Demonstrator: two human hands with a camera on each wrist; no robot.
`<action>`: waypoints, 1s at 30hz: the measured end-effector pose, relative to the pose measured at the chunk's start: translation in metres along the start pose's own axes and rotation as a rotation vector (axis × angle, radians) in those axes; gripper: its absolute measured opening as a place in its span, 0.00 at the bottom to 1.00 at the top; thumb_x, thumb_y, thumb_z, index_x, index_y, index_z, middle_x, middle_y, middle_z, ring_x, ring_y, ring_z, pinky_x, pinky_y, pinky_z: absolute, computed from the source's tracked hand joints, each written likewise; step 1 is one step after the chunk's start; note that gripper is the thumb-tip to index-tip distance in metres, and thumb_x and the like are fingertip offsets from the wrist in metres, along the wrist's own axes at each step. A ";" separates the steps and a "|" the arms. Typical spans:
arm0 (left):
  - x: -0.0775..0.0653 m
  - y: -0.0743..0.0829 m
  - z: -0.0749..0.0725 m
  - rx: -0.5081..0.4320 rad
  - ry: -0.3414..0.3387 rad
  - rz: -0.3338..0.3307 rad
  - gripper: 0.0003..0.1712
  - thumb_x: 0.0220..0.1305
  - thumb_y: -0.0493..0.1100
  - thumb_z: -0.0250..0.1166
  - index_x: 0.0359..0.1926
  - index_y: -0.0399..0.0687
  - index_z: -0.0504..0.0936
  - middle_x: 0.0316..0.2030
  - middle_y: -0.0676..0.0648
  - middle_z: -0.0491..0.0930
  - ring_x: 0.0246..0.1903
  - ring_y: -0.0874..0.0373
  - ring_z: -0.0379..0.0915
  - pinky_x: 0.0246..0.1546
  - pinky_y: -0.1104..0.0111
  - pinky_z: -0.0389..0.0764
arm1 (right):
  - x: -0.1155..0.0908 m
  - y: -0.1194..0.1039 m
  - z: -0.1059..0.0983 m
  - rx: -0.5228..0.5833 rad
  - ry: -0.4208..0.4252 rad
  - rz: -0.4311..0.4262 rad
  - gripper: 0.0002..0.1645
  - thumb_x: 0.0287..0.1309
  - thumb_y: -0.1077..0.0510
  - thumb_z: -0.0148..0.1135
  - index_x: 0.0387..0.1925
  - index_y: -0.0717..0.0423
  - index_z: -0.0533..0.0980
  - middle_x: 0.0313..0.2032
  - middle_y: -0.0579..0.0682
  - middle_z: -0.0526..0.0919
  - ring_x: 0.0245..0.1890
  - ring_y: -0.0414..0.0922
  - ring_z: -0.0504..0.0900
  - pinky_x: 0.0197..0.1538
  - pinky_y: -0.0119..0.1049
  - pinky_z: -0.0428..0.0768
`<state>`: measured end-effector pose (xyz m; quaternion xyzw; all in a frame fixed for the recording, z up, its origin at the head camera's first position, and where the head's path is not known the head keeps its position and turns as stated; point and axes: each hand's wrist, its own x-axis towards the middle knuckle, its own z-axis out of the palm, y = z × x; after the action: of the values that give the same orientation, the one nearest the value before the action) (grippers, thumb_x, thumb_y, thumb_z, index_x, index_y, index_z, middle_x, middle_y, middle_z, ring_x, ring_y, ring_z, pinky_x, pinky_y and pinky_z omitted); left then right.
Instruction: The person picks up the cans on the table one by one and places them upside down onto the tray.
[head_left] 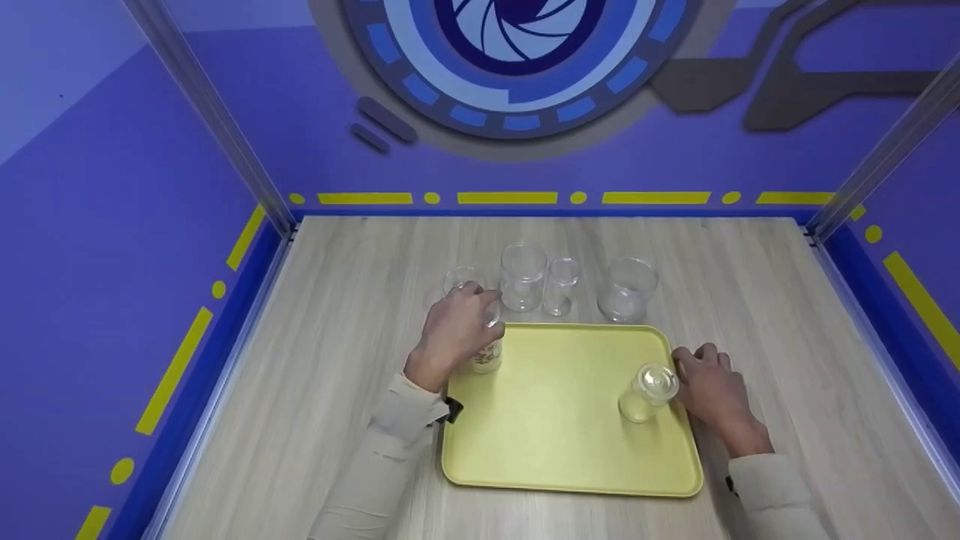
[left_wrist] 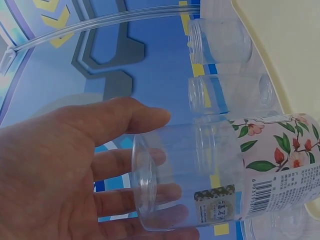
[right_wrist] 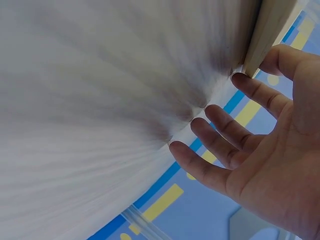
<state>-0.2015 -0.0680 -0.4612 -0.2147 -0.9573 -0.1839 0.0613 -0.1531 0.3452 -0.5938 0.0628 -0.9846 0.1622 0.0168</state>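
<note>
My left hand point(head_left: 459, 330) reaches over a clear glass jar point(left_wrist: 187, 175) at the tray's back left corner. Its floral label point(left_wrist: 280, 145) carries a barcode and faces the wrist camera. The thumb lies along one side of the jar's upper end, and the other fingers show through the glass behind it. My right hand point(head_left: 716, 390) is beside the right rim of the yellow tray point(head_left: 555, 442). In the right wrist view its fingertips point(right_wrist: 179, 148) rest on the tabletop, with thumb and index finger right at the tray's edge. A second clear jar point(head_left: 646, 394) stands on the tray near this hand.
Behind the tray stand several clear glass vessels: a tall one point(head_left: 523, 277), a slim one point(head_left: 561, 289), a wide one point(head_left: 628, 291), and one point(head_left: 459, 279) partly hidden by the left hand. Blue panels point(head_left: 510, 176) enclose the wooden tabletop point(head_left: 337, 300) at back and sides.
</note>
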 end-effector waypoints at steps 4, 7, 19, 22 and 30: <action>-0.001 0.000 0.000 -0.011 -0.005 -0.002 0.26 0.61 0.44 0.73 0.60 0.42 0.87 0.51 0.38 0.84 0.50 0.41 0.83 0.45 0.48 0.86 | 0.000 0.000 0.000 -0.001 -0.007 0.003 0.19 0.69 0.54 0.64 0.56 0.60 0.78 0.46 0.70 0.73 0.47 0.70 0.74 0.35 0.69 0.77; -0.001 0.000 0.000 -0.026 -0.006 -0.004 0.26 0.61 0.44 0.74 0.60 0.42 0.87 0.51 0.38 0.84 0.50 0.41 0.83 0.45 0.48 0.86 | 0.000 0.000 -0.001 0.000 -0.018 0.010 0.20 0.69 0.53 0.65 0.57 0.60 0.78 0.47 0.70 0.72 0.48 0.70 0.74 0.36 0.70 0.77; -0.001 0.001 0.003 -0.036 0.000 -0.036 0.29 0.62 0.47 0.76 0.63 0.42 0.86 0.55 0.37 0.84 0.54 0.40 0.82 0.48 0.47 0.85 | 0.000 -0.001 -0.002 -0.007 -0.021 0.020 0.22 0.69 0.53 0.64 0.59 0.61 0.77 0.47 0.70 0.72 0.48 0.70 0.73 0.37 0.70 0.77; 0.000 0.001 0.003 -0.036 0.000 -0.042 0.32 0.62 0.49 0.76 0.65 0.41 0.83 0.57 0.36 0.83 0.56 0.40 0.81 0.48 0.46 0.85 | 0.000 -0.001 -0.001 -0.004 -0.020 0.021 0.23 0.69 0.53 0.64 0.59 0.62 0.77 0.48 0.70 0.72 0.49 0.70 0.73 0.37 0.71 0.76; 0.003 -0.004 -0.001 -0.120 -0.032 -0.122 0.43 0.66 0.62 0.73 0.72 0.42 0.76 0.65 0.39 0.80 0.62 0.42 0.78 0.56 0.48 0.82 | 0.001 0.000 0.000 0.002 -0.026 0.029 0.23 0.70 0.52 0.64 0.59 0.60 0.77 0.48 0.70 0.72 0.49 0.70 0.73 0.38 0.70 0.76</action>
<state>-0.2055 -0.0709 -0.4608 -0.1624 -0.9567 -0.2407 0.0216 -0.1543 0.3452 -0.5941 0.0504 -0.9854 0.1627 0.0016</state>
